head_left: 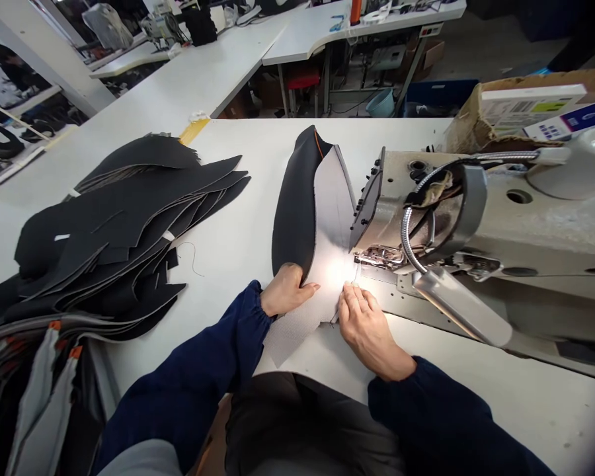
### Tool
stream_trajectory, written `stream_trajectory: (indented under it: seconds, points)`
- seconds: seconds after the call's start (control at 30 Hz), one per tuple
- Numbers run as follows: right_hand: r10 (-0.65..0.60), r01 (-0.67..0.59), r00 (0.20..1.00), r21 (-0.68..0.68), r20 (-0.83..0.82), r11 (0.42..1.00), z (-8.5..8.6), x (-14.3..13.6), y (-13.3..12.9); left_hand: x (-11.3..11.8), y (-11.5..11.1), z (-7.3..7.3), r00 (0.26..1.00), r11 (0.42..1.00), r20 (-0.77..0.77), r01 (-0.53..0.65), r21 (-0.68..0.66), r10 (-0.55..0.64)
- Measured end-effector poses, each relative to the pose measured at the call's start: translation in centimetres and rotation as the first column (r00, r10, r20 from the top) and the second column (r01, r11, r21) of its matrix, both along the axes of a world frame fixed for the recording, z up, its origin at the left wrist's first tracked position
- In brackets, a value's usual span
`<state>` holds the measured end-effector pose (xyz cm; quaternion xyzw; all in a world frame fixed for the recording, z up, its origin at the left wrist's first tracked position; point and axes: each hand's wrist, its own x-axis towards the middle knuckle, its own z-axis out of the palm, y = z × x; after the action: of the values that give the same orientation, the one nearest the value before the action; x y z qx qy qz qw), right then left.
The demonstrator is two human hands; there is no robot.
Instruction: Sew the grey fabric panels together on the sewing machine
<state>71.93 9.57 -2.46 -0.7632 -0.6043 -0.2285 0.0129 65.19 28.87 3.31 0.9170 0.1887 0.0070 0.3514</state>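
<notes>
A padded dark grey fabric piece (292, 205) with a light grey backing (330, 198) lies on the white table by the sewing machine. One edge reaches the lit presser foot (377, 256). My left hand (286, 291) is closed on the folded dark part, thumb stretched over the light backing. At the seam edge, just in front of the presser foot, my right hand (361, 320) has its fingers bent and held together on the fabric. Its fingertips partly hide the edge beneath them.
Stacked dark fabric pieces (94, 211) cover the left of the table (228, 244); more pieces with orange tabs (54, 325) hang below. The sewing machine (515, 231) and its lamp (461, 307) fill the right side. Behind it stands a carton (476, 122) with boxes.
</notes>
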Motion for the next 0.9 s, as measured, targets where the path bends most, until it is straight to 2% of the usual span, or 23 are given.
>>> stream_trajectory:
  seconds: [0.27,0.47,0.57,0.9]
  points:
    - [0.006,-0.006,1.000,-0.009,0.012,1.000,-0.4,0.1,0.4,-0.1,0.4,-0.6,0.999,0.997,0.008,0.036,-0.064,-0.036]
    - [-0.032,0.032,0.999,0.009,-0.043,0.999,0.1,0.9,0.6,0.4,0.1,-0.9,0.999,0.999,0.015,-0.028,-0.031,0.029]
    - [-0.009,0.010,0.998,0.015,-0.054,1.000,0.3,0.7,0.4,0.4,-0.3,-1.1,0.999,0.998,0.009,-0.038,-0.041,0.039]
    - [-0.018,0.018,0.998,-0.013,0.055,1.000,-0.2,-0.3,0.6,0.0,-0.2,-1.7,0.999,0.996,0.026,-0.039,-0.082,0.041]
